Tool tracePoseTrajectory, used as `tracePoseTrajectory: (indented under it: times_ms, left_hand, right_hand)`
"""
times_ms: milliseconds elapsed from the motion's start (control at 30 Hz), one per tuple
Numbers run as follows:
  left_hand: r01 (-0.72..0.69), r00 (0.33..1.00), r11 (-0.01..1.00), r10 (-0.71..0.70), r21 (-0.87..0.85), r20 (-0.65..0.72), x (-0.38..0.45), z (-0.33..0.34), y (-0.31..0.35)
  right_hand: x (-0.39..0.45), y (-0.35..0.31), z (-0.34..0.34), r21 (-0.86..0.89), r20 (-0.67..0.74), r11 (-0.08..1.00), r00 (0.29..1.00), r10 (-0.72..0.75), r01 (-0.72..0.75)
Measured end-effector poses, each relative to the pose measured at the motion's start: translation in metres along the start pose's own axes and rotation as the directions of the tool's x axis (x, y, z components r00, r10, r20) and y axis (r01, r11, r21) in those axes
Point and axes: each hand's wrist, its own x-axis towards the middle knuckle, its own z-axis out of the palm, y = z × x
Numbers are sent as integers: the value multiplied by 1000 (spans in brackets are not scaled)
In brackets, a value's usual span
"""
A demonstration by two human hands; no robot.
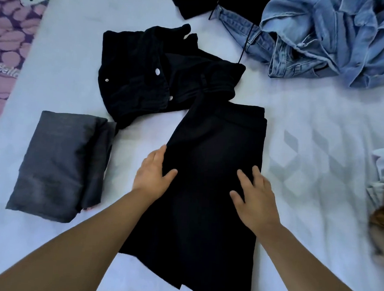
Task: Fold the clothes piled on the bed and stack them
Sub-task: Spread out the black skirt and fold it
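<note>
From the head camera, you are reaching both bare forearms forward and down over the white bed (311, 134), and both are converging on the long black garment (210, 160) lying lengthwise in front of you. Your left hand (152, 173) is sitting at the garment's left edge, with its fingertips going under or behind the cloth edge and its thumb lying on top of the fabric; whether it is actually pinching the edge, you cannot tell from here. Your right hand (254, 194) is resting palm down on the garment's right side, fingers straight and spread, holding nothing. Just beyond the garment's far end, and touching it, a crumpled black piece with metal snaps (150, 79) is lying unfolded. To your left, a folded grey garment (57, 166) is sitting apart from the black one. At the far right, a heap of light-blue denim (328, 39) is lying loose, with another black item (202, 2) just beside it at the top edge. A purple patterned cover (6, 41) is showing at the far left.
</note>
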Motion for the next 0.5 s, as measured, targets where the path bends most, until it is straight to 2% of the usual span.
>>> tracePoseTrajectory:
  times_ms: [167,267,367,433,500]
  left_hand:
    - [-63,998,995,63,80,2,52,9,38]
    - [-76,994,997,76,12,-74,84,17,53]
    - [-52,995,983,35,-174,-97,101,21,65]
    - [11,998,975,-25,-221,-62,105,20,70]
    - [79,996,973,-85,-216,-21,105,17,71]
  right_hand:
    - [64,11,-14,24,-54,999,998,28,-27]
    - [94,15,-19,36,-163,998,985,59,-54]
    - [107,13,-23,191,-236,975,958,162,-118]
    - [112,13,-25,367,-198,912,942,271,-185]
    - [111,14,-27,447,-141,868,942,306,-215]
